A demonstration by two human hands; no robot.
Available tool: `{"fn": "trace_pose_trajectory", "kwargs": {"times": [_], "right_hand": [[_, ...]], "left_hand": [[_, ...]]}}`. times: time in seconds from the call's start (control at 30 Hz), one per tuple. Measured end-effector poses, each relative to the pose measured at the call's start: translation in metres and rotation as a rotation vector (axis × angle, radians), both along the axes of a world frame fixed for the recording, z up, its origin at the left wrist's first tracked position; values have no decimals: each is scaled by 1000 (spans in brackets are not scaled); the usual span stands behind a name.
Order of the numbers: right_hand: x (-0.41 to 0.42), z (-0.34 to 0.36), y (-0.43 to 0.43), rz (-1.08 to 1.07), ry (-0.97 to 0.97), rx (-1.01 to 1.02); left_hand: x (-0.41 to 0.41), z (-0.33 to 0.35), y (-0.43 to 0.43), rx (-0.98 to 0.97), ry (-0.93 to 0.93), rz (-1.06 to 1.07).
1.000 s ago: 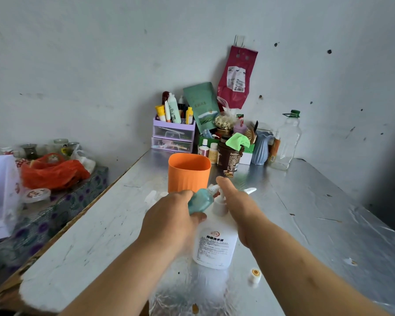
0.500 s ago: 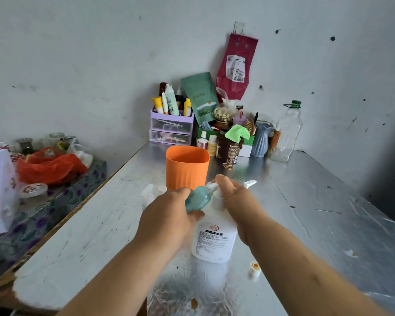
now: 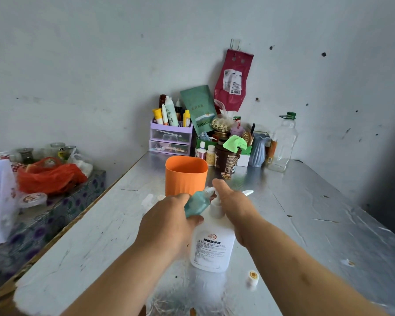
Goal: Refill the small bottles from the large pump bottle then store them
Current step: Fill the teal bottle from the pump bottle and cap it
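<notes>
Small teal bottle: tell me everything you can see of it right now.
The small teal bottle looks like translucent plastic, white at its neck end. It is tilted, neck up and rightward, at the pump head of the large pump bottle. The left hand grips its lower body, hiding the base. Its fill level cannot be told.

Pump bottle (image 3: 212, 245) stands on the tabletop (image 3: 317, 224), centre, towards the near edge. Left hand (image 3: 167, 226) holds the small bottle (image 3: 195, 204) tilted, just left of the pump head. Right hand (image 3: 235, 206) sits on the pump head from the right. Cup (image 3: 186, 176) is directly behind both hands. Loose cap (image 3: 252, 278) lies on the tabletop front-right of the pump bottle, apart from it. At the back wall: drawer unit (image 3: 170, 139) on the left, vase (image 3: 258, 149) and handled bottle (image 3: 283, 142) on the right, small clutter between. Pouch (image 3: 234, 78) hangs on the wall above. Plastic bag (image 3: 48, 176) sits on a box (image 3: 78, 199) left of the tabletop.
</notes>
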State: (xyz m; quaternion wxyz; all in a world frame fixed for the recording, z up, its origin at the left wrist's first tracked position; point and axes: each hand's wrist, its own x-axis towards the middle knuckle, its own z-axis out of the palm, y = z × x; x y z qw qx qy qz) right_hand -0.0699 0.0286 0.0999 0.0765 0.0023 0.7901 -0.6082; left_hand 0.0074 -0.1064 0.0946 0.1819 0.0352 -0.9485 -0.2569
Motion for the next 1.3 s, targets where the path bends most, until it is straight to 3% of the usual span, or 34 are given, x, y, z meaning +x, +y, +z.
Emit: {"fn": "trace_pose_trajectory", "kwargs": {"times": [1.3], "right_hand": [[-2,-14,1,-5,33,-59]], "left_hand": [[-2,-6,-2,31,0,-11]]}}
